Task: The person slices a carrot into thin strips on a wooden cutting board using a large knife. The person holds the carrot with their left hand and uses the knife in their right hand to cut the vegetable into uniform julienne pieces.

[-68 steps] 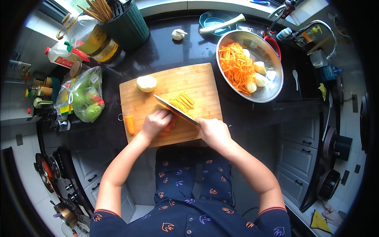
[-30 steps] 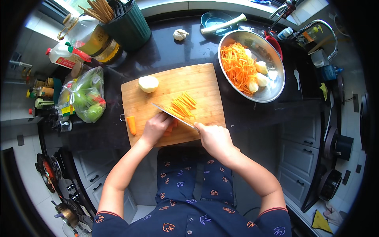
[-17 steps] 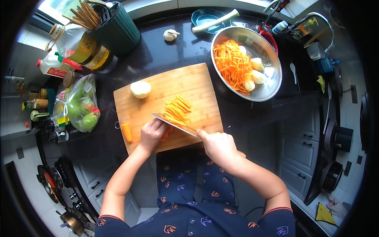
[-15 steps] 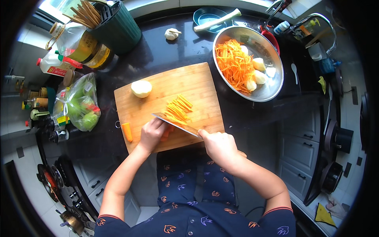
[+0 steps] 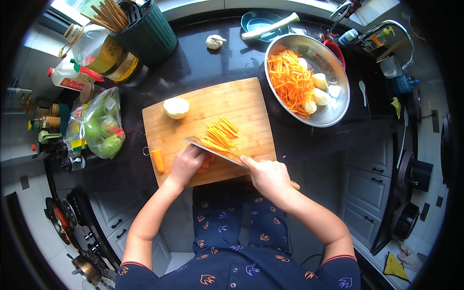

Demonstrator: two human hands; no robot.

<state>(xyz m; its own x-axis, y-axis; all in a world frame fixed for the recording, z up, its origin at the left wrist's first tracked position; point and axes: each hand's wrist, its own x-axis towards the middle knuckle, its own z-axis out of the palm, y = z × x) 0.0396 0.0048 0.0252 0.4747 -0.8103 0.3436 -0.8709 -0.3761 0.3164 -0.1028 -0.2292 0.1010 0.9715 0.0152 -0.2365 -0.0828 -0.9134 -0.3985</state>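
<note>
My right hand point(image 5: 268, 178) is wrapped round the handle of a kitchen knife point(image 5: 220, 153), its wide blade slanting across the near half of a wooden cutting board point(image 5: 252, 108). Pressed close to the blade's near side, my left hand point(image 5: 186, 165) has its fingers curled over carrot slices point(image 5: 207, 163), which it partly hides. Thin carrot strips point(image 5: 223, 130) lie just beyond the blade. A carrot chunk point(image 5: 157, 161) rests by the board's left edge, and a pale peeled round vegetable point(image 5: 176, 108) sits at its far left.
Right of the board stands a metal bowl point(image 5: 346, 99) with shredded carrot point(image 5: 289, 82) and pale chunks. Garlic point(image 5: 215, 42) and a teal dish point(image 5: 251, 20) are farther back. On the left are a bagged green vegetable point(image 5: 102, 123), an oil jug point(image 5: 104, 53) and a chopstick holder point(image 5: 157, 36).
The whole view has shifted a little. Against the board, the knife and both hands sit very slightly farther left; the grips are the same.
</note>
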